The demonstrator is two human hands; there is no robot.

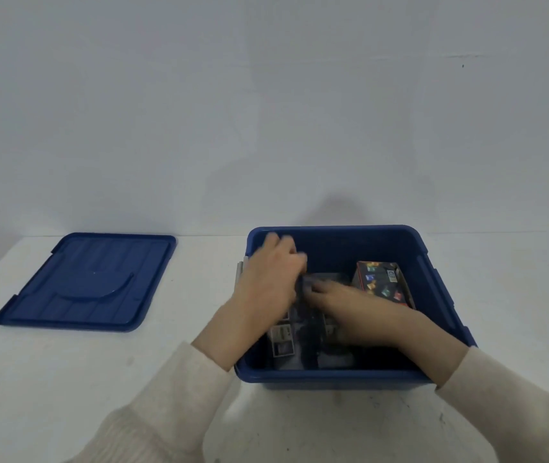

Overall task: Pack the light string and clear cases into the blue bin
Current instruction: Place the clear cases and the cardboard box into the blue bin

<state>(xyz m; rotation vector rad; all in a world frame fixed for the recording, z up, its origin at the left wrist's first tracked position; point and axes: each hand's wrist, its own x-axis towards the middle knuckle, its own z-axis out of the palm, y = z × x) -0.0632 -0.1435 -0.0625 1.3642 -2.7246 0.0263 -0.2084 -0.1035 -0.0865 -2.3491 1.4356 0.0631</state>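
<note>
The blue bin (340,375) stands open on the white table, right of centre. Inside it on the right lies the light string box (381,282), dark with coloured lights printed on it. Clear cases (283,342) with dark inserts lie on the left side of the bin's floor. My left hand (269,282) reaches over the bin's left wall, fingers curled on the top of a case. My right hand (353,312) is inside the bin, lying flat on the cases with its fingers pointing left. Both hands hide much of the cases.
The bin's blue lid (89,282) lies flat on the table (66,379) to the left. A plain pale wall rises behind the table. Cream sleeves cover both forearms.
</note>
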